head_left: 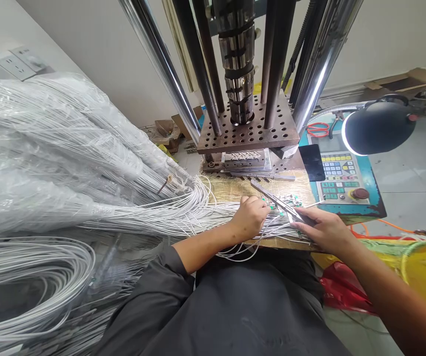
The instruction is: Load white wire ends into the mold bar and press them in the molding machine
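Dark cloth (235,306) over the lap is filling the bottom of my view, and just beyond it both hands are working at the near edge of the bench (228,189). I am seeing the left hand (250,217) curled nearly closed, its fingertips pinching the green-tipped ends (280,213) of the cables (183,212) where they are meeting the bar (272,198). The right hand (322,228) is lying flatter, fingers stretched along the bar's near end and thumb pressing on it, so it is pinning the bar down; what is going on under the palm I cannot tell. The bar is lying slantwise on the bench, between the hands and in front of the mould (246,160), which is sitting under the press (238,74). I am reading this as a loading step: cable ends are being seated into the bar, and several are looking seated. As I am judging it, the next move is calling for a steady bar, each tip pushed square into its slot, and loose cables held clear of the mould. Bagged bundles (50,163) are piling up on the left; a lamp (379,126) and panel (341,180) are standing on the right
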